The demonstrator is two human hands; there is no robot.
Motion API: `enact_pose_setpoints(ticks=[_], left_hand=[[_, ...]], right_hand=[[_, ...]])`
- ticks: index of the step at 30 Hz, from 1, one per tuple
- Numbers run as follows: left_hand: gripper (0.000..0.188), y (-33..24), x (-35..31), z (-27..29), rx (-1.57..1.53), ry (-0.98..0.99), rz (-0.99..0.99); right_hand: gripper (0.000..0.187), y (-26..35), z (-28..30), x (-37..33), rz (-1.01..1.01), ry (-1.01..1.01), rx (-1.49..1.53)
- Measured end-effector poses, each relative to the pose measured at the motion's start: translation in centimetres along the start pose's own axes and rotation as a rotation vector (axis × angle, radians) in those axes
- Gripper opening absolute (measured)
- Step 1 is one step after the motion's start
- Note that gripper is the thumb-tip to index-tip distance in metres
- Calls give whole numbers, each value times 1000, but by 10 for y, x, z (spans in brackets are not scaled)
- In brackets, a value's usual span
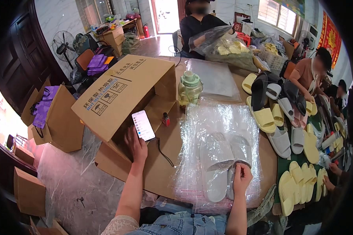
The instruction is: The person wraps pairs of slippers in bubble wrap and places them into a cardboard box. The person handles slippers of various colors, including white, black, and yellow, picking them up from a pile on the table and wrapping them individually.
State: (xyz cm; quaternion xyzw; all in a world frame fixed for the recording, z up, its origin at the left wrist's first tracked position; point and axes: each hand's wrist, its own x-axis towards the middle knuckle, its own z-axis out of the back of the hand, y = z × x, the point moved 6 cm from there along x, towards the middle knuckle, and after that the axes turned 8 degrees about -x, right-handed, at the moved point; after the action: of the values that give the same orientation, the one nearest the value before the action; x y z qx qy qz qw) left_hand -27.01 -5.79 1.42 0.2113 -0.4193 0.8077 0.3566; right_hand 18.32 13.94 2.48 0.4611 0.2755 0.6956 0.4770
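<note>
My left hand (136, 143) is at the mouth of a cardboard box (123, 86), fingers stretched out along the left edge of a lit phone (144, 125). A dark cord (165, 153) trails near the phone. My right hand (243, 175) pinches the right one of two pale grey slippers, at the strap edge. The left slipper (215, 168) rests beside it, toe end nearer me. Both are on a stack of clear plastic bags (192, 121); whether film covers them I cannot tell.
A green-lidded jar (190, 88) and a small red bottle (166, 119) stand by the box. Yellow, grey and black slippers (279, 143) crowd the right. One person holds a large plastic bag (231, 47) across the table; others work at the right. An open carton (60, 117) stands left.
</note>
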Motion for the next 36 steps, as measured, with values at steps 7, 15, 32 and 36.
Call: enact_pose_setpoints(ticks=[7, 15, 32, 36], left_hand=[[59, -2, -1, 4, -11, -30, 23], [56, -5, 0, 8, -59, -24, 49], [57, 2, -11, 7, -263, -68, 180], [60, -3, -9, 10, -286, -90, 181]], right_hand=[[8, 5, 1, 1, 21, 13, -16], [7, 17, 4, 2, -1, 7, -34], [36, 222, -319, -5, 662, 502, -86], [38, 220, -350, -12, 732, 478, -182]])
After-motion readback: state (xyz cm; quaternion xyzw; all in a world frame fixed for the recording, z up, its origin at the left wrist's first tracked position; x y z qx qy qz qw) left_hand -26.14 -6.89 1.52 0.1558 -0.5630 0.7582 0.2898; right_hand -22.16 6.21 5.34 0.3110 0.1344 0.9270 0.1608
